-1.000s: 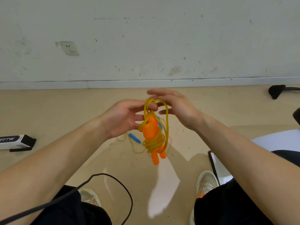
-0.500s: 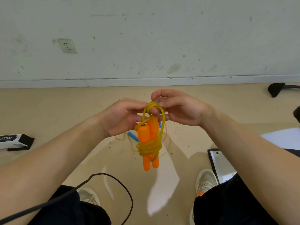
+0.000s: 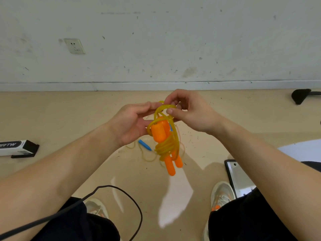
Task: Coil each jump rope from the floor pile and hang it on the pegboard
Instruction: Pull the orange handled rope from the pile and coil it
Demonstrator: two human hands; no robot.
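1. Yellow cord is wound round the two orange handles of the jump rope (image 3: pixel 164 136), which hangs in mid-air at the view's centre, above the floor. The left hand (image 3: pixel 132 122), at the bundle's nine o'clock, curls round its top, thumb by the upper loop.
2. The right hand (image 3: pixel 191 115), at the bundle's two o'clock, pinches that upper loop between thumb and bent fingers.
3. Likely trouble: the wraps look loose and the handles hang low out of them. If either grip slackens before the end is secured, the coil could spring open or the handles slide out.
4. A twisted or cramped loop might not sit on a peg. The pegboard is not in view.
5. Beige floor (image 3: pixel 69 110), speckled with debris, meets a scuffed white wall (image 3: pixel 173 40).
   - Nine o'clock: a black-and-white box (image 3: pixel 17 147).
   - Eleven: a wall socket (image 3: pixel 74 46).
   - Seven: a black cable (image 3: pixel 107 186), a possible snag.
   - Under the hands: a blue-handled rope (image 3: pixel 144 144) on the floor.
   - Four: a glossy dark-framed panel (image 3: pixel 240 178).
   - Two: a black object (image 3: pixel 300 95).
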